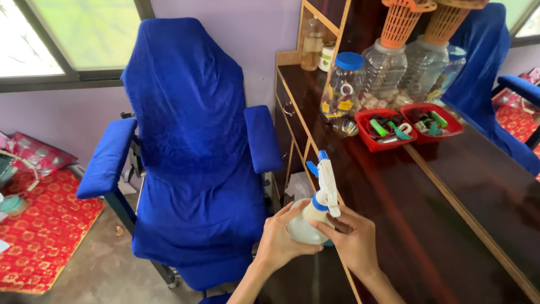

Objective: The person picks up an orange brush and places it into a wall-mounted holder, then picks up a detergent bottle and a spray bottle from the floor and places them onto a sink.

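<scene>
Both hands grip white spray bottle (310, 220) at frame's 6 o'clock, over dark wooden counter (450, 225) edge: left hand (279, 239) fingers wrapped round body, right hand (351, 236) fingers closed below blue-tipped nozzle. Blue chair (194, 146) at 9 o'clock.

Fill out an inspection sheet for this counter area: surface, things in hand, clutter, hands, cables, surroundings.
Surface: dark glossy wooden counter, mirror behind it.
Things in hand: white spray bottle with blue trigger, held at the counter's edge.
Clutter: red tray of small items, blue-lidded clear jar, further jars beside it.
Hands: left hand cups the bottle's body; right hand grips near its neck.
Cables: nothing seen.
Surroundings: blue-covered chair, red patterned mat, window.
</scene>
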